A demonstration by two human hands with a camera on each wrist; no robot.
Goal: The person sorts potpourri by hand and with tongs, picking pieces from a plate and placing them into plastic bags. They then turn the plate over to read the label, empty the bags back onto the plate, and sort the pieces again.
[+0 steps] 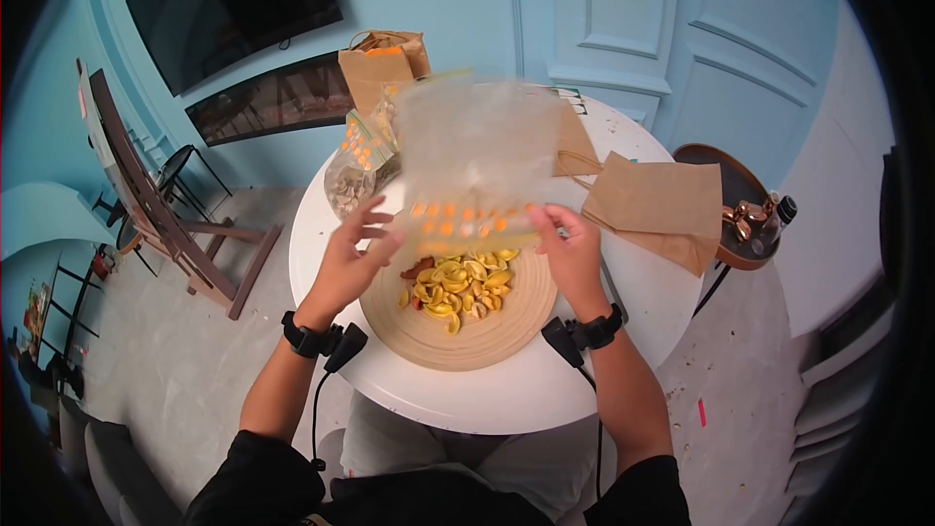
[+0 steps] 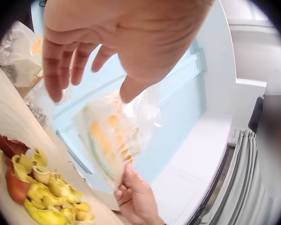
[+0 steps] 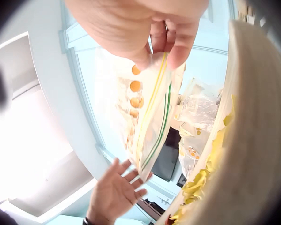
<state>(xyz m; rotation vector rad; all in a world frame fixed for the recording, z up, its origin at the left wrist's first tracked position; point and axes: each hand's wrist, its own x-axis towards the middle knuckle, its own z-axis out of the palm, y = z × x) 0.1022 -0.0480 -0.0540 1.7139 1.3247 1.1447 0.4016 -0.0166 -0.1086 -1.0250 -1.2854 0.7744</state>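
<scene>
From my end, the 2 forearms (image 1: 276, 385) reach forward over the white counter (image 1: 417, 397), each wrist wearing a black band (image 1: 310, 339). The right hand (image 1: 575, 258) pinches the edge of a clear zip bag (image 1: 477, 151) between thumb and fingers, right at the yellow and green seal strips (image 3: 167, 101). The left hand (image 1: 346, 258) holds nothing I can make out — its fingers are spread and slightly bent near the bag's other side, and I can't tell whether a fingertip touches the plastic. The bag hangs in the air between the hands, above a round wooden tray (image 1: 458, 355) bearing yellow shell-shaped pieces (image 1: 453, 287) and a few reddish-brown ones (image 2: 17, 185).

The bag is motion-blurred on my head feed, so its outline and the orange dots (image 1: 446, 228) smear, and I can't tell if anything sits inside. It hides part of the counter behind it. From the left wrist, the near hand is cut off at the top, and so is the right one in its own view — there the tray's edge also covers most of the yellow pieces.
</scene>
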